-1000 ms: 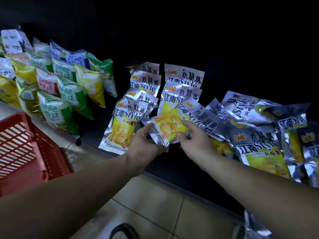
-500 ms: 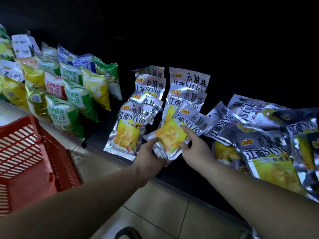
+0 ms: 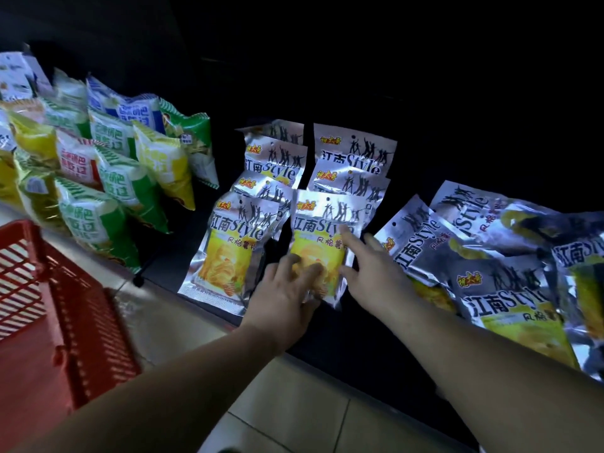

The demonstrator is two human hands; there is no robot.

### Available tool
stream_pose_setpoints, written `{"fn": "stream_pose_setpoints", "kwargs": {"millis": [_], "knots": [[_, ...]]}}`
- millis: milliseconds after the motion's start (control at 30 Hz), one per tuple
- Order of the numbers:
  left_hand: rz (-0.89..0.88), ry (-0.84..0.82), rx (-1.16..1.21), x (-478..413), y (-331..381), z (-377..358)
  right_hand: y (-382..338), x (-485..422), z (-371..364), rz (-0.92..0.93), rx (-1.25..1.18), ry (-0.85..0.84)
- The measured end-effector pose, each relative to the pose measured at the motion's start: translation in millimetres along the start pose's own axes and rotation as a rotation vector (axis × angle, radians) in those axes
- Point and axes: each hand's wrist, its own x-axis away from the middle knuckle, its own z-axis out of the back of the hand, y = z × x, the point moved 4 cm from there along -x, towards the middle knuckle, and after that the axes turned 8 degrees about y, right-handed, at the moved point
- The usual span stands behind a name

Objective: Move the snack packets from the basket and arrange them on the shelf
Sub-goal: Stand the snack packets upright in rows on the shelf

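A silver snack packet (image 3: 327, 223) with a yellow chip picture lies upright at the front of the second column on the dark shelf (image 3: 343, 338). My left hand (image 3: 284, 295) covers its lower part, fingers spread over the yellow print and holding it. My right hand (image 3: 369, 269) touches the packet's right edge with straight, parted fingers and holds nothing. To its left lies a matching packet (image 3: 232, 250), with more of the same stacked in two columns behind. The red basket (image 3: 81, 305) stands at the lower left; its inside is mostly out of view.
A loose heap of the same silver packets (image 3: 506, 289) lies on the shelf at the right. Green, yellow and blue snack bags (image 3: 98, 191) fill the shelf at the left. A tiled floor (image 3: 294, 403) runs below the shelf edge.
The packet, tilted and held off the shelf by both hands before, now lies straight in the second column. My right hand has let go and rests its fingers on the packet's edge.
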Motion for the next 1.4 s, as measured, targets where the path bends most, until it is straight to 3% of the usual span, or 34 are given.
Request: {"fn": "stream_pose_setpoints", "kwargs": {"millis": [100,200,400,667,833,1033,1200,1400], "knots": [[0.028,-0.078,0.004,2.5,7.6,-14.7,-9.5,2.9,-4.4,0.074,0.044,0.013],[0.111,-0.145,0.025,-2.2,14.3,-25.7,-6.3,4.0,-7.9,0.027,0.084,0.052],[0.111,-0.024,0.126,-18.0,13.7,-24.1,6.2,9.8,-8.8,-0.012,0.034,0.005],[0.051,-0.005,0.103,-25.6,13.3,-27.3,22.4,11.3,-16.3,-0.059,-0.148,-0.174],[0.105,-0.015,0.127,-30.7,7.0,-24.5,18.7,9.2,-10.6,0.000,-0.060,-0.128],[0.026,-0.050,0.012,-26.1,8.6,-8.4,9.3,11.1,10.5,0.013,-0.095,-0.146],[0.037,-0.109,0.024,-22.1,11.8,10.3,3.0,22.1,35.9,0.091,0.021,-0.130],[0.049,-0.194,0.274,-48.1,76.8,31.8,23.5,54.7,75.9,0.094,0.116,-0.097]]}}
